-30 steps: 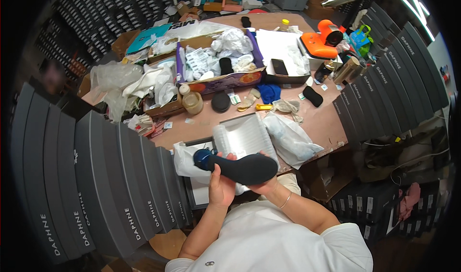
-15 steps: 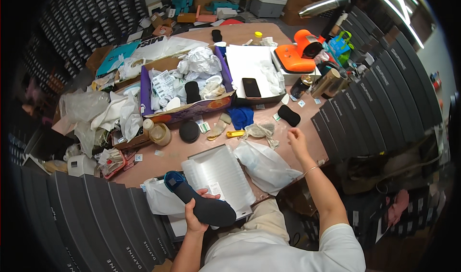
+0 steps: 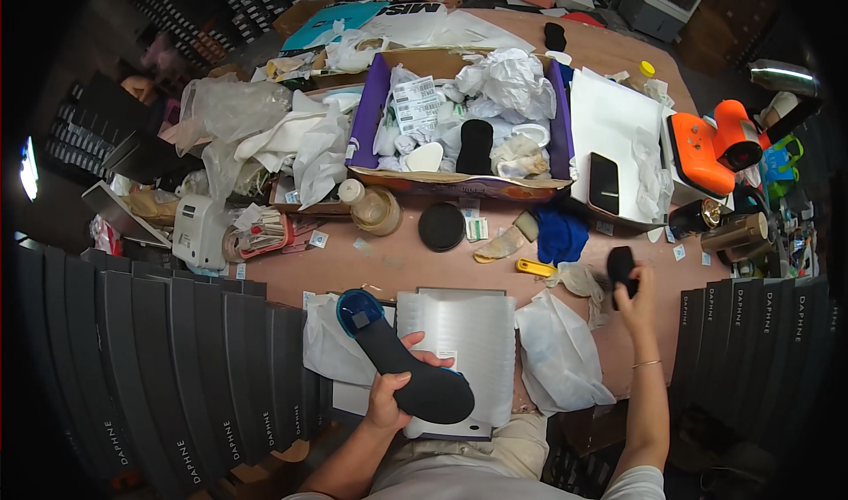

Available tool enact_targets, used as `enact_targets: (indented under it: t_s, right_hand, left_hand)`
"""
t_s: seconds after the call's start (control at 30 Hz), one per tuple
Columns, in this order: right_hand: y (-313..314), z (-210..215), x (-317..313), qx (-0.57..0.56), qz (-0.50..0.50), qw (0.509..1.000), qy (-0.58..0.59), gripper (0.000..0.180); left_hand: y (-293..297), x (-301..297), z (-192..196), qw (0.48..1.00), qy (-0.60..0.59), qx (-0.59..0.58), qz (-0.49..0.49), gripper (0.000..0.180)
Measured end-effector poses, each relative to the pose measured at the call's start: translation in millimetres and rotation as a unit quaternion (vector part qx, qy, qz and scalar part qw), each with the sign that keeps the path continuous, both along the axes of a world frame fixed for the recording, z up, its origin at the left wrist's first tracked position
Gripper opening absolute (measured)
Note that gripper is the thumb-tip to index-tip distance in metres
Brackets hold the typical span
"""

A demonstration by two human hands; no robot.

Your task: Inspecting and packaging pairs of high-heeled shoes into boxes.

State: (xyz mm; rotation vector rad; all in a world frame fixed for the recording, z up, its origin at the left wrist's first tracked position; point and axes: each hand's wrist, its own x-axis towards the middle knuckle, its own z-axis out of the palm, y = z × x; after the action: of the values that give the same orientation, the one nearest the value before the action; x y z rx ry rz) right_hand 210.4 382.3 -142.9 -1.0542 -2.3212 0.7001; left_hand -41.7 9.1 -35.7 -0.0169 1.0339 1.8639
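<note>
The left hand (image 3: 389,398) clasps a dark shoe (image 3: 431,389), sole up, before white wrap (image 3: 488,337); the right hand (image 3: 636,295) pinches a black pad (image 3: 621,268). Seemingly a pick-up step; moving the pad calls for keeping the shoe steady.

A shoe workshop or packing room, by its stock: the left fingers (image 3: 431,359) grip a dark-soled shoe (image 3: 433,394), grey shoeboxes (image 3: 185,367) stand left of them and more boxes (image 3: 751,323) to the right of the right fingers (image 3: 644,279), while stacked cartons (image 3: 216,23) rise far beyond. Ahead of the fingers — across a scuffed worktable (image 3: 380,266) — sits a purple-sided box (image 3: 566,125) of crumpled paper (image 3: 512,83).
</note>
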Motion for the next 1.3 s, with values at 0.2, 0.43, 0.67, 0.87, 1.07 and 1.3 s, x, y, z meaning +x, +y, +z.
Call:
enact_targets:
  t_s: [0.2,0.43,0.67,0.87,1.07,1.3]
  right_hand:
    - [-86,64,-209,0.115,0.276,0.954,0.004,0.050]
    - [-119,23,-272,0.088,0.236,0.966,-0.066,0.040]
    - [-306,185,-133,-0.061,0.306,0.944,0.104,0.034]
    - [-361,181,-168,0.042,0.239,0.965,0.101,0.016]
    - [-403,182,-110,0.073,0.263,0.953,0.130,0.017]
    - [-407,190,-115,0.083,0.275,0.943,0.169,0.019]
  left_hand:
    - [-20,-1,12,0.996,-0.035,-0.004,0.086,0.059]
    - [-48,-19,15,0.983,-0.074,0.015,0.168,0.059]
    - [-65,-10,24,0.979,-0.037,0.029,0.200,0.056]
    - [-74,29,26,0.983,-0.085,0.053,0.156,0.055]
    - [-107,11,37,0.990,-0.077,0.093,0.076,0.056]
    - [-129,16,37,0.991,-0.056,0.125,-0.013,0.054]
